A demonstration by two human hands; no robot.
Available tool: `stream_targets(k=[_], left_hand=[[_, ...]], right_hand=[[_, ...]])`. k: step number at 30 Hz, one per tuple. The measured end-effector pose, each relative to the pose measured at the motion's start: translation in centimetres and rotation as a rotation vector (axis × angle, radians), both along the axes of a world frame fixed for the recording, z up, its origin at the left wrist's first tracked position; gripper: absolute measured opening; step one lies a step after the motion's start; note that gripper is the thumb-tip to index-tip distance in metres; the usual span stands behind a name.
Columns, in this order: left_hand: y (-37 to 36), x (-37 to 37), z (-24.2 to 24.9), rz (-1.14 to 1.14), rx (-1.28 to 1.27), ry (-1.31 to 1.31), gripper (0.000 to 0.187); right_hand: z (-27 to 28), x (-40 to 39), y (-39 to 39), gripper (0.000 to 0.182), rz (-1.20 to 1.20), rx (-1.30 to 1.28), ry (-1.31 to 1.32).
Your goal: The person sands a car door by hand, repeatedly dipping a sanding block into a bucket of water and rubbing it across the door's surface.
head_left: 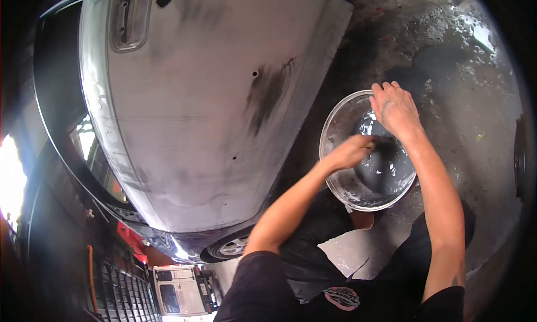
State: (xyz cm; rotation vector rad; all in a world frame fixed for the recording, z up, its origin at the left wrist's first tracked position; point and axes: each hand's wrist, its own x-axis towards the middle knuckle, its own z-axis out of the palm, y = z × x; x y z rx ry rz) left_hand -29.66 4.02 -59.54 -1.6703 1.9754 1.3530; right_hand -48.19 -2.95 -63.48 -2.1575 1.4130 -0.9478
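Observation:
A round metal basin point(342, 183) with grey, cloudy water stands on the floor in front of me. My left hand point(351, 152) is over the water, its fingers closed round something small and dark that motion blur hides. At the basin's upper right edge, my right hand point(394, 110) lies over the rim with its fingers curled down on it. Left of the basin is a car door panel point(190, 121), dull grey with dark smudged patches.
A door handle recess point(131, 20) sits at the panel's upper left. Beside it runs a dark window frame point(56, 98). The wet, stained concrete floor point(464, 126) spreads to the right. A car wheel point(232, 246) and a pale vehicle point(179, 291) show lower left.

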Motion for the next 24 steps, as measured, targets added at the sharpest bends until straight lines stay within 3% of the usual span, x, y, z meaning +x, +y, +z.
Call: stream_targets(k=[2,3,5,7,12,18,24], left_hand=[[1.4,0.3,7.6,0.037,-0.421,0.048,0.049],[1.4,2.2,8.9,0.082,-0.591,0.052,0.051],[0.3,2.2,14.0,-0.258,-1.095,-0.438,0.050],[-1.9,4.0,15.6,-0.367,-1.251,-0.769,0.054],[-6.7,10.0,14.6,-0.757,-1.291,-1.118,0.056],[-4.7,12.0,15.3,-0.688,-1.174,-1.160,0.060],[5.9,20.8,15.8,-0.554,-1.038,-1.279,0.063]], right_hand=[[0.3,-0.1,0.1,0.017,0.005,0.001,-0.005],[0.5,-0.2,0.1,0.018,0.013,0.002,-0.005],[0.7,-0.4,0.1,0.018,0.015,0.014,-0.001],[0.8,-0.4,0.2,0.018,0.028,0.028,0.007],[0.5,-0.6,0.0,0.020,0.031,0.054,0.015],[0.3,0.0,0.3,0.019,0.021,0.013,0.002],[1.6,-0.6,0.6,0.018,0.015,0.063,0.027]])
